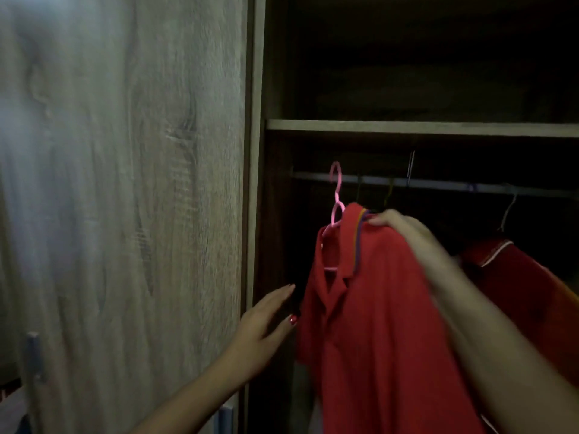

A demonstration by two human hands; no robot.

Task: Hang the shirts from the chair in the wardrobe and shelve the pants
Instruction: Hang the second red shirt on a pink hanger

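One relation governs the coming move: the hook of the pink hanger (336, 195) lies up and to the left of the fingers of the right hand (404, 230), and it is seen level with the left end of the rail (438, 184). Whether the hook is already over the rail or only in front of it cannot be told. The hanger's neck stands nearly upright, and the red shirt (376, 324) is draped on it with its length falling straight down inside the wardrobe (258, 151), close to the left side panel.

The shirt is gripped at its shoulder, just beside the collar. The right hand's fingers are curled over the cloth there, though they are blurred and it cannot be told whether the hanger's arm is pinched too. This hand is by far the nearer to the hook, so the seating of the hook would be judged its work.

The left hand (266, 321) is held flat, fingers straight and close together, thumb apart (its nail painted red). It is just beside the shirt's sleeve and the side panel, and no contact with either is shown.

The step in hand is judged to be the hanging of this shirt, and it is not yet shown as done.

Above the rail a shelf (407, 128) runs across. Along the rail to the right some bare hangers (507, 211) are hung, and below them, towards the right edge, a second red garment (517, 277). Room on the rail's left end looks enough for one more hook. The door (125, 183) fills the left of the view.
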